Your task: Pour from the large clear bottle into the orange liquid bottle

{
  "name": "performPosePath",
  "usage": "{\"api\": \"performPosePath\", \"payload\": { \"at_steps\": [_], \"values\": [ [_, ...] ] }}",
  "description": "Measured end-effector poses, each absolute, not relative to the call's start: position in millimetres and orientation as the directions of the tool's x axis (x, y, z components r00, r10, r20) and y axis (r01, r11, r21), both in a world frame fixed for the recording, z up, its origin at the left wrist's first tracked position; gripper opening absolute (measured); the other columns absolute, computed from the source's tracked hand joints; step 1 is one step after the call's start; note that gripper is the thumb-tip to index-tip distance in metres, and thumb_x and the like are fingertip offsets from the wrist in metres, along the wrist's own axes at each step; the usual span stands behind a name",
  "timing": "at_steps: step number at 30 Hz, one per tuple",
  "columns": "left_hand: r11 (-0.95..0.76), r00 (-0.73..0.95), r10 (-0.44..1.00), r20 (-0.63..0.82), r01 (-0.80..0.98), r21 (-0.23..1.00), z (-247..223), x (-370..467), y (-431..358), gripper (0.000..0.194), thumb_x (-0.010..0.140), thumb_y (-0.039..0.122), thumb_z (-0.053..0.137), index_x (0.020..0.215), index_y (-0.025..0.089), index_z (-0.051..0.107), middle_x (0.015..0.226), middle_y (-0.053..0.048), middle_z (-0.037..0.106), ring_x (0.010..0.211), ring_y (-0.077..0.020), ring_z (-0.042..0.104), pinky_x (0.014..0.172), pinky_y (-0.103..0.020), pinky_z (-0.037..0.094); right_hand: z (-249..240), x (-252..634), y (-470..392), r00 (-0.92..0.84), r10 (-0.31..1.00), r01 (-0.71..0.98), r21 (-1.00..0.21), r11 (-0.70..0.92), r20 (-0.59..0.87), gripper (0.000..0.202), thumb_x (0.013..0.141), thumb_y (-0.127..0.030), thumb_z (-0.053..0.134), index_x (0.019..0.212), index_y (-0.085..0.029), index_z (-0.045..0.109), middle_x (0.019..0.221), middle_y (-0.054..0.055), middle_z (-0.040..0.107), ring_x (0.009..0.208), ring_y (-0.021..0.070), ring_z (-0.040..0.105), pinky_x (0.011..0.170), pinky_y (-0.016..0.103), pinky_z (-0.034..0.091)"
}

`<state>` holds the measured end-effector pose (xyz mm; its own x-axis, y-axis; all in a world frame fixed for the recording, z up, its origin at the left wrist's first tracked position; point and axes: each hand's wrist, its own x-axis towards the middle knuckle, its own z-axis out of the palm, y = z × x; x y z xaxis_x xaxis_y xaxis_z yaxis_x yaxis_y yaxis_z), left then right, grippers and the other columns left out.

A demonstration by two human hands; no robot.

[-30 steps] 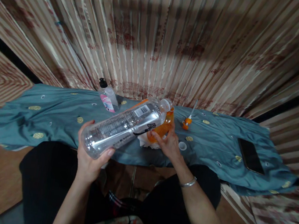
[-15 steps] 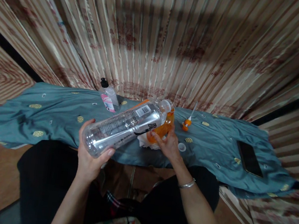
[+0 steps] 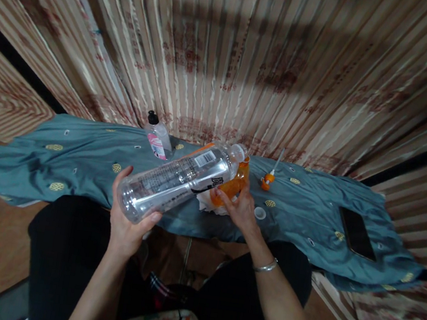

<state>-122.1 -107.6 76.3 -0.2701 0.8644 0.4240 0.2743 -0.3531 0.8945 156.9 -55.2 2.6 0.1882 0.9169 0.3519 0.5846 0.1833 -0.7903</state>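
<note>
- Shifted slightly since the earlier head frame: only the framing, with both grips unchanged.
- Clasped around the base by left hand (image 3: 128, 230): clear bottle (image 3: 178, 184), tilted, neck at the mouth of orange bottle (image 3: 232, 185).
- Wrapped in right hand (image 3: 244, 207): orange bottle, beside crumpled tissue (image 3: 210, 206).
- Seemingly pouring; calling next for steadily aligned mouths.

I can read no print on the barcoded clear bottle (image 3: 176, 184) or the pink-labelled bottle (image 3: 158, 141) near the far edge of the cloth (image 3: 91, 151).
</note>
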Motion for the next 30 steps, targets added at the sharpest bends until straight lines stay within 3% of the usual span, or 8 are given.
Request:
{"api": "performPosePath", "payload": {
  "at_steps": [14, 24, 30],
  "values": [
    [-0.341, -0.274, 0.866, 0.418, 0.286, 0.895, 75.8, -124.3, -106.7, 0.125, 0.061, 0.072, 0.086, 0.160, 0.010, 0.040, 0.106, -0.009, 0.071, 0.095, -0.0290, 0.070, 0.089, -0.045, 0.056, 3.5, 156.1, -55.7, 0.196, 0.917, 0.571, -0.801, 0.182, 0.348, 0.084, 0.086, -0.060, 0.074, 0.150, -0.013, 0.047, 0.130, 0.021, 0.076, 0.118, 0.0375, 0.076, 0.101, 0.051, 0.062],
    [-0.321, -0.288, 0.873, 0.394, 0.270, 0.908, 77.6, -123.0, -109.4, 0.118, 0.060, 0.071, 0.086, 0.156, 0.016, 0.043, 0.100, -0.006, 0.070, 0.089, -0.0295, 0.071, 0.082, -0.046, 0.059, 0.7, 157.0, -54.4, 0.214, 0.919, 0.603, -0.785, 0.143, 0.332, 0.096, 0.085, -0.064, 0.074, 0.157, -0.011, 0.041, 0.131, 0.023, 0.076, 0.117, 0.0389, 0.077, 0.099, 0.052, 0.062],
    [-0.328, -0.290, 0.874, 0.391, 0.243, 0.913, 78.4, -121.0, -110.6, 0.111, 0.062, 0.070, 0.086, 0.154, 0.021, 0.047, 0.106, -0.009, 0.069, 0.096, -0.0360, 0.072, 0.085, -0.051, 0.061, 1.8, 156.4, -53.9, 0.185, 0.917, 0.620, -0.766, 0.170, 0.353, 0.085, 0.088, -0.058, 0.074, 0.153, -0.012, 0.045, 0.132, 0.023, 0.075, 0.118, 0.0385, 0.076, 0.099, 0.051, 0.062]
  ]
}}
